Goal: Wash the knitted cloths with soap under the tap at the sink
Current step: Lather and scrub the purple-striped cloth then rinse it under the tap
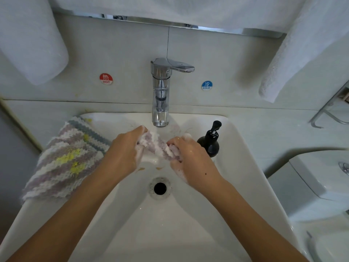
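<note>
Right in the middle of the frame, a soapy knitted cloth stretched between two hands, just below the chrome tap. Left hand gripping one end, fingers curled round it. Right hand gripping the other end, foam on the fingers. More striped knitted cloths piled on the left rim of the white sink. Black pump bottle at right of middle.
</note>
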Demonstrator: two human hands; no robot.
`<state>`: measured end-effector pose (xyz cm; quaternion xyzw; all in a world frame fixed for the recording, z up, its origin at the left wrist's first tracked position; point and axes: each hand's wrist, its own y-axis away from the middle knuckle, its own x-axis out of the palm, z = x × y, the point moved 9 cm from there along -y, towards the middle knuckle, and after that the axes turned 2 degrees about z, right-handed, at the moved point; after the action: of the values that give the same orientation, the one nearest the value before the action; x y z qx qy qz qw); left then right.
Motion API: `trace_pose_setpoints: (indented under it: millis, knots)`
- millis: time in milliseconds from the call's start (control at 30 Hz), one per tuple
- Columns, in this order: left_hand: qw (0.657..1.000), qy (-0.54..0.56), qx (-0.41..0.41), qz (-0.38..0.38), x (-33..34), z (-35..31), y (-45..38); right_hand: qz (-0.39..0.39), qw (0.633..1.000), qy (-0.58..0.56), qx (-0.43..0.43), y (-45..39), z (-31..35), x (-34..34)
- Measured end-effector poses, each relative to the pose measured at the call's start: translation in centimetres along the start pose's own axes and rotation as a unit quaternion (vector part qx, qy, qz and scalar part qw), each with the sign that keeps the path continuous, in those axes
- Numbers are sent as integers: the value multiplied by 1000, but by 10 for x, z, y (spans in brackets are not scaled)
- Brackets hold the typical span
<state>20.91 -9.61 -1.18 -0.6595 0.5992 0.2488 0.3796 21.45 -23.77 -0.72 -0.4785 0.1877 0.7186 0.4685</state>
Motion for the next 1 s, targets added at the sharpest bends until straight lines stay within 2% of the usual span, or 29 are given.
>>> trace_pose_setpoints:
  millis: [100, 267, 400, 633, 733, 833, 933, 1000]
  knots:
    - [997, 43, -36, 50, 7, -2, 0, 8, 999, 42, -14, 1, 0, 1]
    - [994, 77, 27, 76, 6, -19, 6, 38, 994, 91, -36, 2, -2, 5]
    - [988, 79, 10, 132, 11, -10, 6, 24, 999, 30, -21, -3, -11, 2]
    - [961, 217, -15, 173, 18, -17, 5, -14, 997, -77, 2, -1, -13, -6]
    - [960, 236, -38, 146, 16, -7, 3, 3, 997, -73, 16, -2, -11, -3]
    - [971, 205, -13, 125, 11, -7, 3, -19, 998, -66, 9, -1, -8, -5]
    - [973, 209, -28, 98, 6, -2, 2, -44, 997, -65, 6, -2, -12, -5]
    - [984, 154, -43, 75, 4, 4, -1, -30, 996, -85, 21, -3, -17, -2]
